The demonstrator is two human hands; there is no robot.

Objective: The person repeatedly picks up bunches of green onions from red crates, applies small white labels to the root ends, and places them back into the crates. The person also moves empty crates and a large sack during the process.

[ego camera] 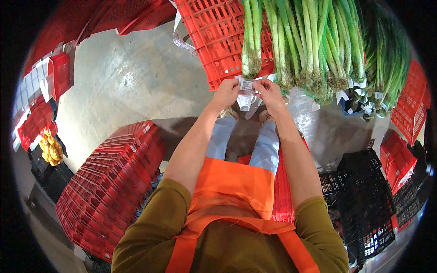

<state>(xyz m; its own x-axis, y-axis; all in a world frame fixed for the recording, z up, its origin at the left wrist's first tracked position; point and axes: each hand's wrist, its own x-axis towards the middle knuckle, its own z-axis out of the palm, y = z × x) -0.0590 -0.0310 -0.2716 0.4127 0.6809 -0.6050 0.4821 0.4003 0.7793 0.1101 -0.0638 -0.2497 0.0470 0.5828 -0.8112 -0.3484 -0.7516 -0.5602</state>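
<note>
Between my two hands is a small printed label, held up just past the root end of a bunch of spring onions. My left hand pinches the label's left side, and my right hand has the right side between thumb and fingers. Below it hang more white label strips. That bunch rests on a red plastic crate, roots toward me. To its right lie several more bunches of spring onions, with dirt on their roots and green netting around some.
A tall stack of red crates stands at my left and black crates at my right. Yellow produce sits at the far left. A label ribbon trails beside the crate, over the concrete floor. Further tagged bunches lie right.
</note>
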